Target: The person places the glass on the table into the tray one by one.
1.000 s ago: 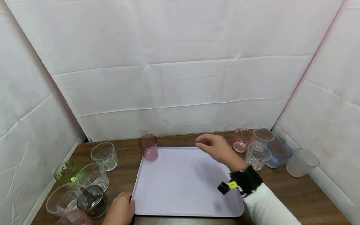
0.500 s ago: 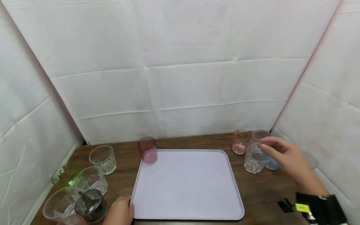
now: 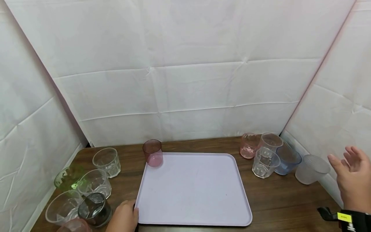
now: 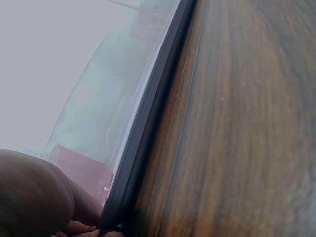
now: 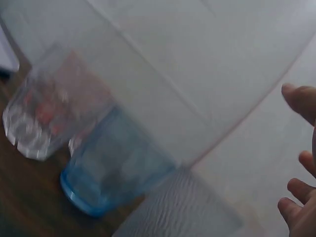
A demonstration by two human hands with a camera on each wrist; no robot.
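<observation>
My left hand (image 3: 124, 216) grips the near left edge of a pale lilac tray (image 3: 192, 190). In the left wrist view, the thumb (image 4: 37, 192) lies against the tray's dark outer edge (image 4: 140, 128), with fingertips partly hidden below. A purple-pink glass tumbler (image 3: 153, 153) stands at the tray's far left corner. My right hand (image 3: 355, 180) is raised at the far right, fingers spread and loosely bent, holding nothing. Nearest to it stands a frosted ribbed glass (image 3: 311, 169), with a blue glass (image 3: 287, 159) beside that one.
Right of the tray are also a clear faceted glass (image 3: 264, 164), a pink glass (image 3: 248, 146) and a clear glass (image 3: 271, 141). On the left cluster several glasses, including a green one (image 3: 68, 178) and a dark grey one (image 3: 95, 211). White cloth walls (image 3: 191, 83) enclose the table.
My right hand has moved from over the tray's far right part, across the glasses on the right, to the far right, opening its fingers. The left hand has stayed at the tray.
</observation>
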